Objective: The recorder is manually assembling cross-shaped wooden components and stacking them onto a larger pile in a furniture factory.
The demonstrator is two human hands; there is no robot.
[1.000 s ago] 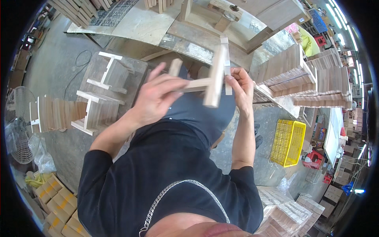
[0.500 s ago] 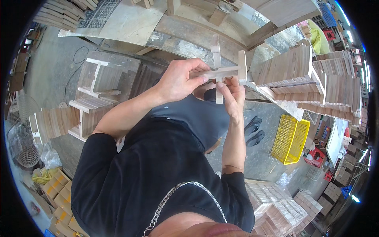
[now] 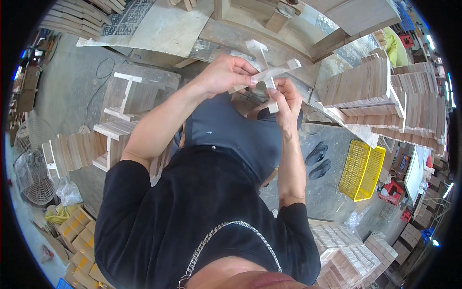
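Cross (image 3: pixel 269 73), pale square-edged wood; left hand (image 3: pixel 227 75), right hand (image 3: pixel 287 100) both pinching it.

Even, bright light, glaring lamps (image 3: pixel 448 190) at far right, soft shadows, strong fisheye distortion toward black corners.

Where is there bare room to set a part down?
Bare floor shows between right forearm and yellow crate, around the black sandals; the pale bench board has room left of the wooden frame. Crowded: wood stacks beyond the right hand.

Grey floor (image 3: pixel 72 91) beneath pale workbench (image 3: pixel 163 31)
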